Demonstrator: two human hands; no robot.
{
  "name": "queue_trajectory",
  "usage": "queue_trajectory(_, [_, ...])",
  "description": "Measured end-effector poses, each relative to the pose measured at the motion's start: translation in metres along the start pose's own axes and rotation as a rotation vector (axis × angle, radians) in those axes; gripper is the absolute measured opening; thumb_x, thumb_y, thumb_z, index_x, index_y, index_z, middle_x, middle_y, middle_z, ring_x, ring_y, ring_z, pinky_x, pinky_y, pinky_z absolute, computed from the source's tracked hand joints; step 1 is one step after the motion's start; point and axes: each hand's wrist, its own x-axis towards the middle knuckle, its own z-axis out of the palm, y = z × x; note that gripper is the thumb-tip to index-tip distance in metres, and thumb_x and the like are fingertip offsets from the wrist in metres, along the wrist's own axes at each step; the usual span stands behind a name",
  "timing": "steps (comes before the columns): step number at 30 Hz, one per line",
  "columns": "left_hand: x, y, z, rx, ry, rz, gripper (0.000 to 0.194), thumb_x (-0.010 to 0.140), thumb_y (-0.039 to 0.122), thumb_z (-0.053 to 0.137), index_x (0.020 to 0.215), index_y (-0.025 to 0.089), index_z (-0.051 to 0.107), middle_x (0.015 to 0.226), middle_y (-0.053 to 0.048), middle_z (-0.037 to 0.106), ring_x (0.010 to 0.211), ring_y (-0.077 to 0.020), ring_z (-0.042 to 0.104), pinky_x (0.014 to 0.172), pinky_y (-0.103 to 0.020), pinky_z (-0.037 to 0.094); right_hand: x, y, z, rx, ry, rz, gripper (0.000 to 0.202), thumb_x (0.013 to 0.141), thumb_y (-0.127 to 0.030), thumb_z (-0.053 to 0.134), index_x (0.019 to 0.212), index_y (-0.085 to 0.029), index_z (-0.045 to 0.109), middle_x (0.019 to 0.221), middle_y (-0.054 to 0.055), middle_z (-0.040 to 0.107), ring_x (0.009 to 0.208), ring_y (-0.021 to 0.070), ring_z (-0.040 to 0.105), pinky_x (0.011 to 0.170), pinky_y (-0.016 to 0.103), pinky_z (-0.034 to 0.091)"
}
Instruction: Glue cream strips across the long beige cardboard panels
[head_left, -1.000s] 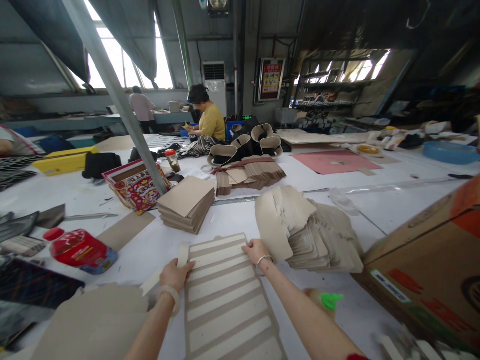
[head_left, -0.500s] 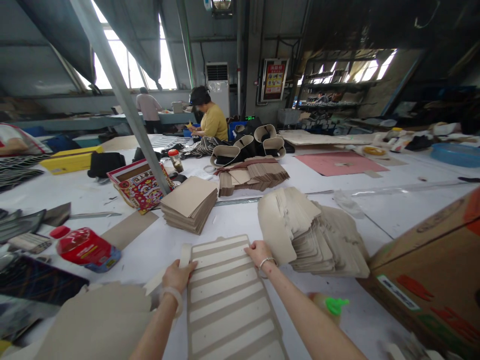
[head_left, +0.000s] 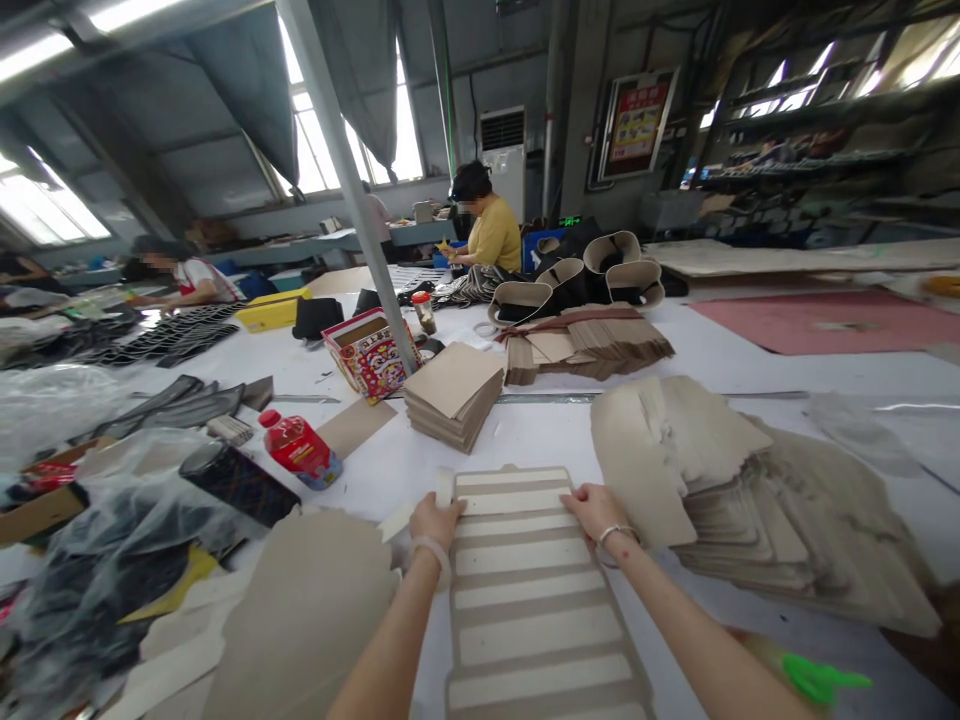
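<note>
We work at a white table (head_left: 541, 432), whose surface extends beneath and beyond the fingers of both hands. We see a fanned pile of grey-beige boards (head_left: 727, 500) just right of the right fingers, with its near boards spreading toward us past the right wrist. We locate the striped panel (head_left: 529, 625) between the two sets of fingers; it lies flat, upper end away from us, with pale strips crossing its darker face. We note grey-beige sheets (head_left: 307, 610) to the left of the left fingers and nearer to us. We find a squared stack of boards (head_left: 454, 385) beyond the left fingers, apart from them.

Our left hand (head_left: 436, 522) sits at the panel's upper left edge, thumb laid on the face, other fingers curled and partly hidden. Our right hand (head_left: 596, 510) sits at the upper right edge, thumb and forefinger almost together at the end of a pale strip. We cannot tell whether either hand grips the panel, grips the strip or only presses.

We observe a red bottle (head_left: 300, 450) beyond and left of the left fingers, and a green nozzle (head_left: 821, 680) nearer to us, right of the right fingers.
</note>
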Motion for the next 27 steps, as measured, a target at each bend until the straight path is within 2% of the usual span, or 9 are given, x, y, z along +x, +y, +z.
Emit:
queue_trajectory(3, [0.0036, -0.0037, 0.0051, -0.017, -0.006, 0.048, 0.033, 0.067, 0.049, 0.059, 0.08, 0.018, 0.06, 0.081, -0.008, 0.069, 0.079, -0.0225, 0.063, 0.066, -0.027, 0.043, -0.0004, -0.0002, -0.0007, -0.01, 0.007, -0.007, 0.027, 0.073, -0.042, 0.053, 0.061, -0.018, 0.058, 0.046, 0.001, 0.057, 0.046, 0.013, 0.053, 0.047, 0.021, 0.031])
queue_trajectory(11, [0.0045, -0.0053, 0.0107, -0.02, 0.02, 0.072, 0.03, 0.069, 0.047, 0.057, 0.079, 0.018, 0.06, 0.08, -0.008, 0.068, 0.078, -0.0218, 0.063, 0.065, -0.027, 0.043, -0.0029, -0.0035, -0.0017, -0.014, 0.007, 0.002, 0.027, 0.074, -0.042, 0.053, 0.061, -0.019, 0.057, 0.045, 0.0, 0.057, 0.047, 0.0132, 0.054, 0.047, 0.021, 0.032])
queue_trajectory(27, [0.0007, -0.0006, 0.0088, 0.024, 0.028, 0.086, 0.033, 0.071, 0.047, 0.054, 0.085, 0.017, 0.059, 0.088, -0.012, 0.068, 0.086, -0.0238, 0.062, 0.071, -0.029, 0.043, -0.0065, -0.0092, -0.0059, -0.029, -0.004, 0.012, 0.026, 0.074, -0.041, 0.053, 0.062, -0.018, 0.057, 0.045, 0.001, 0.057, 0.045, 0.0129, 0.053, 0.047, 0.021, 0.032])
